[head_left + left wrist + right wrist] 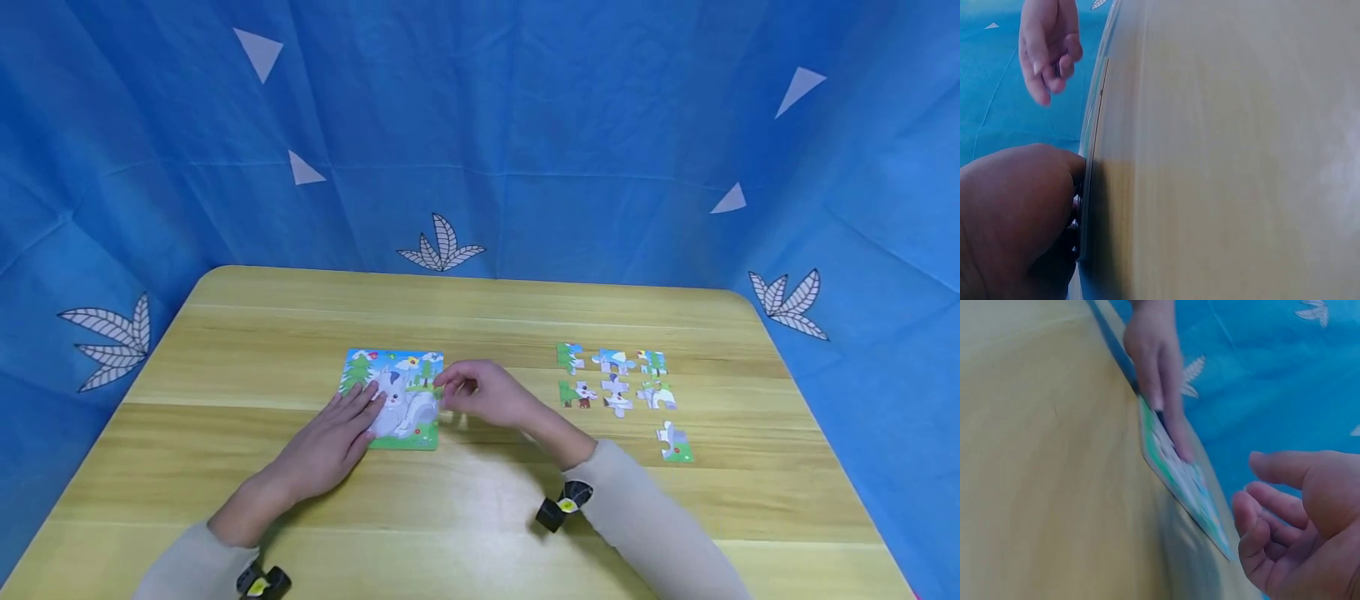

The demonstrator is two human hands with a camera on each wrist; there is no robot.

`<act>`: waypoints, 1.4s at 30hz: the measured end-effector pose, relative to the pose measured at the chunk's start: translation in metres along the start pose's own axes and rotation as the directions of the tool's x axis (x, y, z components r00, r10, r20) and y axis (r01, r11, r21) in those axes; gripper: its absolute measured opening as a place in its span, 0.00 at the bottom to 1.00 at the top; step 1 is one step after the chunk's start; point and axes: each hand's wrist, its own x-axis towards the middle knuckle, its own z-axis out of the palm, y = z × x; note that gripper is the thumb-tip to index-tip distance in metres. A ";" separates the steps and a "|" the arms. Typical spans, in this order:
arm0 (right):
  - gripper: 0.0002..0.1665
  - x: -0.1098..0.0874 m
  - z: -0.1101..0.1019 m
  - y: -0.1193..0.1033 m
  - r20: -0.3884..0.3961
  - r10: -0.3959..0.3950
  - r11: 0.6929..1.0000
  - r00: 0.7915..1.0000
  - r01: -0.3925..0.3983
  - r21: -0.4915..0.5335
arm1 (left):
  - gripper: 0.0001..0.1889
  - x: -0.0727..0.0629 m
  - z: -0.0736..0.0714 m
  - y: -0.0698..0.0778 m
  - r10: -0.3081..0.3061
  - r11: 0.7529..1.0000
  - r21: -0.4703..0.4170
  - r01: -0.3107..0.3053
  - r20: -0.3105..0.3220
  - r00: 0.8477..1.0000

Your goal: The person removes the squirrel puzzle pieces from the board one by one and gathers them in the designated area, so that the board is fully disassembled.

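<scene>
A puzzle board (pixel 408 408) with a grey squirrel, trees and sky printed on it lies flat on the table. My left hand (pixel 326 442) rests on the board's left side with its fingers extended, covering part of the picture. Just off the board's right edge is my right hand (pixel 487 392), its fingers loosely bent. In the right wrist view, the right hand (pixel 1304 519) shows a gap between thumb and fingertips, and nothing is visible in it.
Several loose jigsaw pieces (pixel 617 395) lie to the right in rough rows, with one corner piece (pixel 677 442) nearer the front. All rests on a wooden table (pixel 465 533). Blue patterned cloth (pixel 495 125) hangs behind and at both sides.
</scene>
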 end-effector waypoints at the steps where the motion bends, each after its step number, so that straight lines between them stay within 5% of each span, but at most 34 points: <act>1: 0.16 0.004 0.006 -0.002 -0.005 0.003 1.000 1.000 -0.003 0.001 | 0.29 0.000 0.000 0.000 0.001 1.000 -0.002 -0.001 0.000 1.000; 8: 0.13 0.027 0.043 -0.003 -0.069 0.005 0.999 0.998 -0.007 -0.035 | 0.28 0.000 0.001 0.000 -0.004 1.000 -0.021 0.004 0.000 1.000; 16: 0.10 0.037 0.065 -0.003 -0.058 0.055 0.993 0.997 -0.061 -0.105 | 0.28 0.001 0.003 -0.003 0.009 1.000 0.009 -0.009 0.001 1.000; 33: 0.11 0.041 0.075 -0.013 -0.057 0.083 0.957 0.995 -0.096 -0.275 | 0.30 -0.008 -0.006 -0.006 -0.054 0.998 0.009 0.054 0.012 0.998; 42: 0.18 0.042 0.076 -0.021 0.003 0.107 0.899 0.994 -0.096 -0.428 | 0.31 -0.007 -0.004 -0.009 -0.060 0.998 -0.007 0.060 0.015 0.998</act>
